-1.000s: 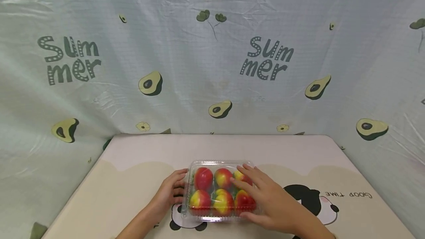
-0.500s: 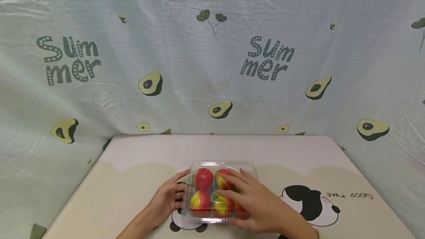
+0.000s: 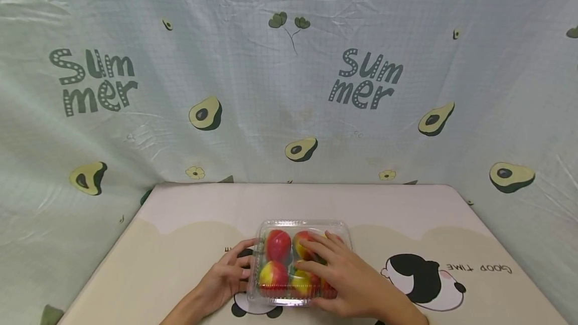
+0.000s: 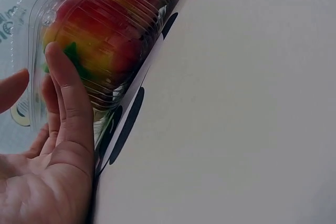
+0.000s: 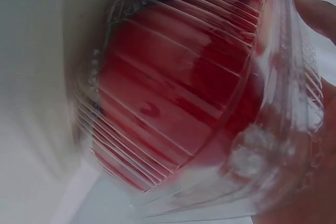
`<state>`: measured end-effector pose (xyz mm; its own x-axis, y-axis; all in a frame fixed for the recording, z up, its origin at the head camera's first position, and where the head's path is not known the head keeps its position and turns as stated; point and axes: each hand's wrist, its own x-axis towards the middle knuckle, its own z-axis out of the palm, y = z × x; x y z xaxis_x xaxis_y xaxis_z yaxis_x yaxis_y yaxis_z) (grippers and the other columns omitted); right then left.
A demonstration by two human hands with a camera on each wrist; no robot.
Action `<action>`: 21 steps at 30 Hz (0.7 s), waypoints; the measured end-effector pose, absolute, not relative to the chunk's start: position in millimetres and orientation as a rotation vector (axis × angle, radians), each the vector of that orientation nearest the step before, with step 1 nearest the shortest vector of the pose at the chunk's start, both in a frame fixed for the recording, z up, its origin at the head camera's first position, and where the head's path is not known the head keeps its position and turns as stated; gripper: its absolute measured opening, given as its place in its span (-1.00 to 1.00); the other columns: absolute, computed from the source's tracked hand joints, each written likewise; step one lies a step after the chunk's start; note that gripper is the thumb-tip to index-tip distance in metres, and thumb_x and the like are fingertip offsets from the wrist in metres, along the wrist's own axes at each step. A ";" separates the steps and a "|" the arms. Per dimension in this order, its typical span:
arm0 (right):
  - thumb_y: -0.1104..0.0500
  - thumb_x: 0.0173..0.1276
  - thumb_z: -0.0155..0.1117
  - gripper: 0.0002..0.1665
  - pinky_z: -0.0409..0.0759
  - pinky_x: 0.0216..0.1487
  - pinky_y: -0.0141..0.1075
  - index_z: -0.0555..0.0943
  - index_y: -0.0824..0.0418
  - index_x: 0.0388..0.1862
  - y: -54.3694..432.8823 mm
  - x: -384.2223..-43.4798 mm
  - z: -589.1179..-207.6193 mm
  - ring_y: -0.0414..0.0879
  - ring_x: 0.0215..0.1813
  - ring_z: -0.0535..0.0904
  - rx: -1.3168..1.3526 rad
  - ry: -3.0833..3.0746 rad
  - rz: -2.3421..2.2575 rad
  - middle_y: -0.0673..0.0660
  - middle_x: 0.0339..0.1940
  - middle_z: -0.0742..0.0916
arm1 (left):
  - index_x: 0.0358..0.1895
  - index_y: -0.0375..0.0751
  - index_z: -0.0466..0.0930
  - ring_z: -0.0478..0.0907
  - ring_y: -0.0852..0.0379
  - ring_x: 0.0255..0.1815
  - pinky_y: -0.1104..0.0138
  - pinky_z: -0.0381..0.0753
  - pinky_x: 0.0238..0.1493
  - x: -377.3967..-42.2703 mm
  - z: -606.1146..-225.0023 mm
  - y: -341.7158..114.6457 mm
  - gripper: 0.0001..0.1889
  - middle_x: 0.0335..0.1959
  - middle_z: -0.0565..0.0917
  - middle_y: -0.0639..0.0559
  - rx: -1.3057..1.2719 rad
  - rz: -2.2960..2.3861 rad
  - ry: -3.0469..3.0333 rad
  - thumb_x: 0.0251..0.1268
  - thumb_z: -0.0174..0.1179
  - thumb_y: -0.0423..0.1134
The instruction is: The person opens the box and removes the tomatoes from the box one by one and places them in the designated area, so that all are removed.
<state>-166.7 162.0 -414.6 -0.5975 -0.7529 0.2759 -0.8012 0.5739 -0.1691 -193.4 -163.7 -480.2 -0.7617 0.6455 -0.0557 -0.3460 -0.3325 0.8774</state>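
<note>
A clear plastic clamshell box (image 3: 301, 223) sits closed on the table, with several red-and-yellow fruits (image 3: 278, 246) inside. Green leafy bits (image 4: 76, 59) show beside one fruit in the left wrist view; the exact kind of fruit is unclear. My left hand (image 3: 224, 279) is at the box's left side, its extended fingers against or very close to the wall. Across the right half of the lid lies my right hand (image 3: 349, 280), fingers spread and thumb by the near edge. It hides some of the fruit. The right wrist view shows the ribbed side wall (image 5: 173, 82) close up.
The table (image 3: 180, 204) has a pale cover with printed pandas (image 3: 420, 280) and lettering. Behind it and at both sides hangs a light curtain (image 3: 253, 74) printed with avocados and words.
My right hand has shifted left, farther over the lid, covering more fruit. The left fingers have moved slightly at the box's left side. The box stays almost in place.
</note>
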 end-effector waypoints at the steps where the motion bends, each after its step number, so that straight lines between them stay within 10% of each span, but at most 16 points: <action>1: -0.30 0.29 0.39 -0.33 0.30 0.50 0.33 0.56 -0.25 0.37 161.9 -166.7 -414.8 0.11 0.63 0.28 1.309 -2.636 0.421 0.00 0.57 0.46 | 0.60 -0.22 -0.19 0.63 0.13 0.03 0.23 0.70 0.04 -193.3 -480.7 -164.0 -0.24 0.00 0.63 0.05 0.411 2.120 1.283 0.36 -0.12 -0.46; 21: -0.39 0.40 0.20 -0.37 0.51 0.38 0.25 0.49 -0.34 0.42 163.6 -169.7 -419.0 0.06 0.59 0.35 1.280 -2.752 0.495 -0.05 0.57 0.46 | 0.63 -0.20 -0.27 0.67 0.03 0.11 0.16 0.71 0.16 -188.6 -481.4 -162.3 -0.12 0.11 0.66 -0.11 0.407 2.113 1.314 0.26 -0.07 -0.45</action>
<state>-169.7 163.6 -419.0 -0.6518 -0.7334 0.1932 -0.7548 0.6022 -0.2602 -188.6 -162.3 -481.4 -0.7666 0.6396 -0.0575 -0.3347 -0.3215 0.8858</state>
